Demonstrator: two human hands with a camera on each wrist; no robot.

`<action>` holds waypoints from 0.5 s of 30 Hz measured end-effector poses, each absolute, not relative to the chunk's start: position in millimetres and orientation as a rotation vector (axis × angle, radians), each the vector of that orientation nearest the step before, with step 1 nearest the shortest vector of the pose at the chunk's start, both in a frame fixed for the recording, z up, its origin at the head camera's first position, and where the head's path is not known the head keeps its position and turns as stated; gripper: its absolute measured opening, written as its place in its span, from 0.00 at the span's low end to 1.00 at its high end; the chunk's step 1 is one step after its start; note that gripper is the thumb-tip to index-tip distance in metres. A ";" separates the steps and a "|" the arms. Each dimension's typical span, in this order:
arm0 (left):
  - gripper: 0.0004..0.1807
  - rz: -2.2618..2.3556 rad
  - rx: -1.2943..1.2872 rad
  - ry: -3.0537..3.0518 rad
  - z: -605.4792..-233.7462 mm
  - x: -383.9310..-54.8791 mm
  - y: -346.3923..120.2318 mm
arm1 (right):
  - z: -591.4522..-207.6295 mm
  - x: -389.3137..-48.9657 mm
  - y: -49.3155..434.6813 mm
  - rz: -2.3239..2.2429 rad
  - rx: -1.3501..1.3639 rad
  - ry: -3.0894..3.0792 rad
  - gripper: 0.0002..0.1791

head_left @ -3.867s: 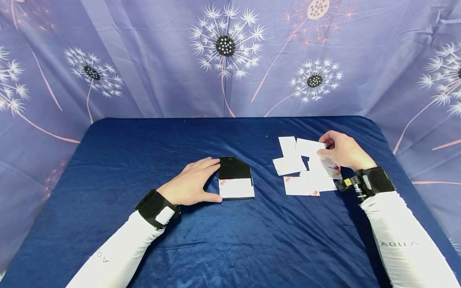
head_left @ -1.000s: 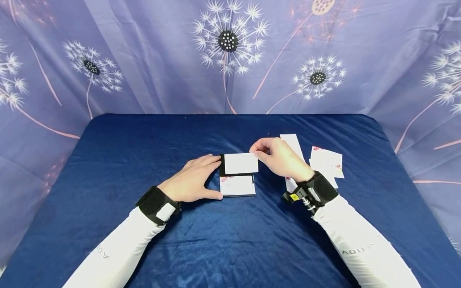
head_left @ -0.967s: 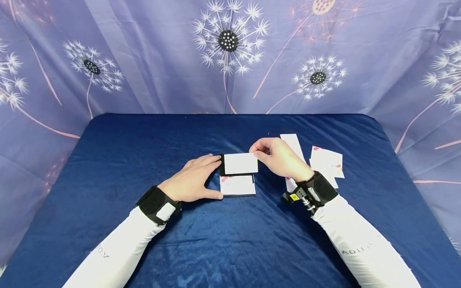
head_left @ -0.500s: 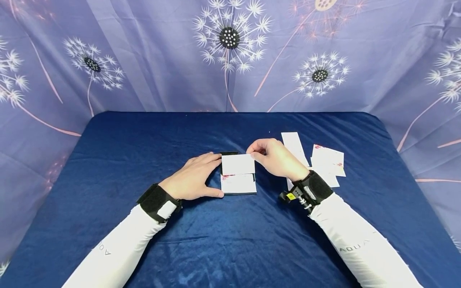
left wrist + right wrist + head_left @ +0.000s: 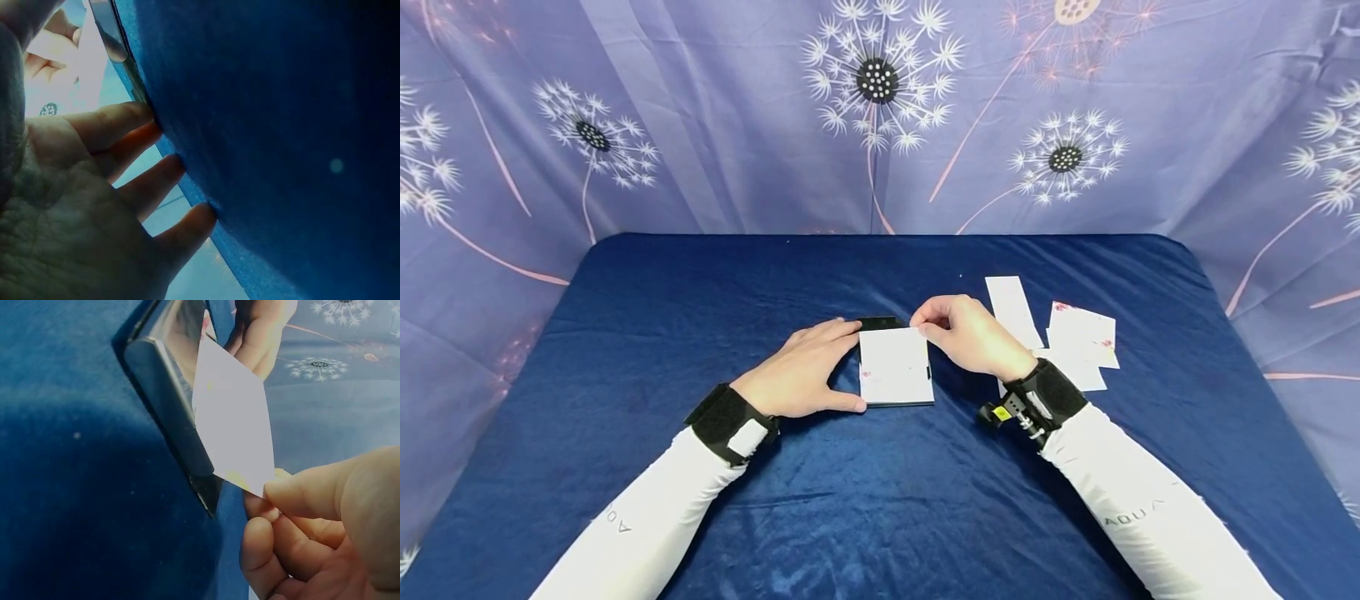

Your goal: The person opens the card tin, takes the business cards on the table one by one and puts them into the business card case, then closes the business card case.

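Observation:
A black card case (image 5: 880, 322) with white cards in its front half lies at the middle of the table; its side looks shiny in the right wrist view. My left hand (image 5: 801, 371) rests along the case's left side, fingers at the far corner and thumb at the near one. Spread, nearly straight fingers (image 5: 150, 187) show in the left wrist view. With thumb and fingertips, my right hand (image 5: 970, 337) pinches a white card (image 5: 234, 419) by its far right corner. That card tilts into the case, its near edge at the cards there.
Right of the case, several loose cards (image 5: 1081, 337) lie overlapping, some with red floral print; one long white card (image 5: 1013, 310) is partly behind my right hand. Dark blue cloth (image 5: 880, 508) covers the table, and a dandelion-print curtain (image 5: 737, 125) hangs behind it.
My right hand has brought a card from the loose pile to the case, then slid it slightly left and nearer, covering more of the case. My left hand has stayed put.

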State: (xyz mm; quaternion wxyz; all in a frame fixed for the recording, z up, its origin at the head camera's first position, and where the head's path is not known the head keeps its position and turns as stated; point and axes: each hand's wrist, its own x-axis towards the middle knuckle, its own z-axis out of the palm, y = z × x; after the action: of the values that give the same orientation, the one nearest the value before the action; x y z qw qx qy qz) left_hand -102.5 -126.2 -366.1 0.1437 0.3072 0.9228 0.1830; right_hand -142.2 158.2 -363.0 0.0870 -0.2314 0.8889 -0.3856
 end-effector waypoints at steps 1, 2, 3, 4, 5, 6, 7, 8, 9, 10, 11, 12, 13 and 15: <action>0.56 0.524 0.886 2.661 -366.3 -102.7 -126.2 | -363.2 -141.9 158.4 -1.136 -0.691 2.645 0.07; 0.56 0.523 0.887 2.660 -366.1 -102.4 -126.5 | -362.9 -141.3 158.6 -1.124 -0.694 2.641 0.07; 0.56 0.519 0.887 2.661 -366.1 -102.4 -126.6 | -362.5 -140.5 158.6 -1.112 -0.695 2.636 0.07; 0.56 0.517 0.887 2.662 -366.2 -102.4 -126.8 | -362.1 -139.8 158.6 -1.102 -0.699 2.631 0.07; 0.56 0.516 0.887 2.662 -366.2 -102.3 -127.0 | -361.7 -138.9 158.8 -1.092 -0.701 2.627 0.07; 0.56 0.514 0.887 2.662 -366.2 -102.3 -127.1 | -361.3 -138.1 158.9 -1.083 -0.703 2.622 0.07; 0.56 0.513 0.887 2.662 -366.3 -102.4 -127.0 | -361.2 -137.4 159.3 -1.075 -0.708 2.619 0.07; 0.57 0.513 0.888 2.662 -366.1 -102.2 -127.0 | -360.6 -136.3 159.3 -1.065 -0.710 2.616 0.07; 0.57 0.513 0.889 2.661 -366.0 -102.1 -127.0 | -360.2 -135.1 159.4 -1.056 -0.713 2.614 0.07; 0.57 0.513 0.891 2.662 -366.0 -102.1 -126.8 | -360.2 -134.2 159.7 -1.046 -0.718 2.611 0.07; 0.57 0.512 0.891 2.661 -366.0 -102.2 -126.6 | -360.8 -133.7 160.2 -1.039 -0.724 2.607 0.07; 0.56 0.511 0.891 2.661 -366.1 -102.4 -126.3 | -361.5 -133.3 160.8 -1.029 -0.731 2.604 0.07; 0.56 0.511 0.891 2.660 -366.2 -102.5 -126.1 | -361.9 -132.5 161.1 -1.021 -0.734 2.599 0.07; 0.56 0.512 0.890 2.662 -365.9 -102.2 -126.3 | -362.9 -131.1 161.8 -1.007 -0.740 2.590 0.06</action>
State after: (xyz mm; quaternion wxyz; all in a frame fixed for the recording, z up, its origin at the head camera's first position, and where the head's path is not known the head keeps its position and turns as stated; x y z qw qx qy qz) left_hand -102.2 -126.3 -365.9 0.1438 0.3089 0.9232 0.1777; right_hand -131.1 161.8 -362.9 0.1325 -0.2551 0.8927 -0.3470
